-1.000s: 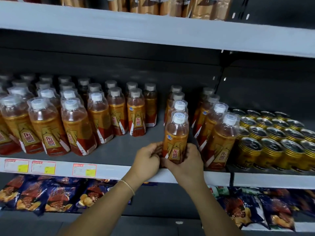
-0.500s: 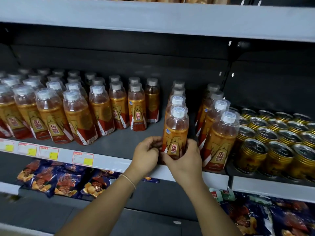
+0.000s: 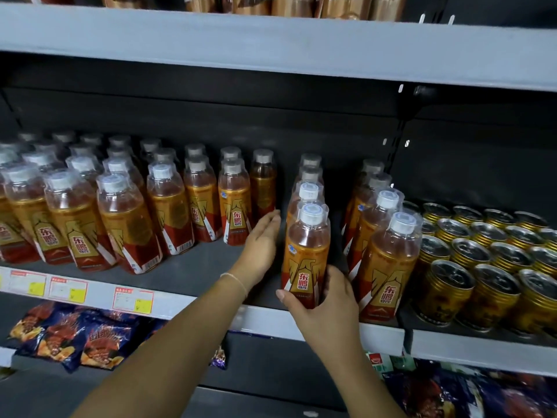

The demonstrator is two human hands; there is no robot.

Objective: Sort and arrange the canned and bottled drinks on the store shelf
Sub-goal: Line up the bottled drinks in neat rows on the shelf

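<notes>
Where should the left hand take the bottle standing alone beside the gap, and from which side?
Wrap the left hand round the labelled body of the lone bottle, below its tapering shoulder, coming from the right: it stands upright, that side is clear, and another bottle crowds its left.

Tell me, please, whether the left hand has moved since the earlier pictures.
Yes. The left hand has let go of the front bottle, which the right hand grips, and moved leftward and deeper over the shelf.
</notes>
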